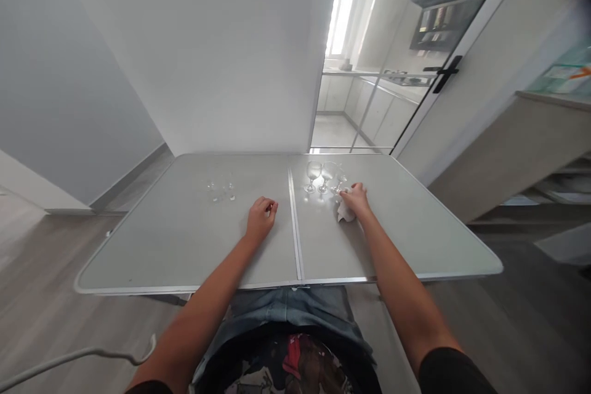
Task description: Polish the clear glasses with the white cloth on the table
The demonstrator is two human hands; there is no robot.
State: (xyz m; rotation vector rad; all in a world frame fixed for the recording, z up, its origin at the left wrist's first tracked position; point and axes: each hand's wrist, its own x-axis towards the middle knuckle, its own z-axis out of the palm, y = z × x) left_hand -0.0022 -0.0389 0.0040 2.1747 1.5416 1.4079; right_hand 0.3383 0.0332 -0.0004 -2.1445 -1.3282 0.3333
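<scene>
My right hand (356, 200) is closed round a crumpled white cloth or tissue (345, 214), which hangs below the fingers onto the table. Just beyond its fingertips is a clear stemmed glass (340, 180); whether they touch it I cannot tell. Two more clear stemmed glasses, one at the left (314, 170) and one in the middle (327, 173), stand upright beside it. Left of the table's centre seam, my left hand (261, 217) rests with curled fingers and nothing visible in them. Farther left are two small clear glass pieces (231, 187), faint against the tabletop.
The pale folding table (161, 240) has a metal-edged centre seam (293, 221). A white wall (231, 74) rises behind it. At the right are a glass door with a black handle (444, 74) and a shelf unit (521, 135). A pale cable (92, 351) hangs lower left.
</scene>
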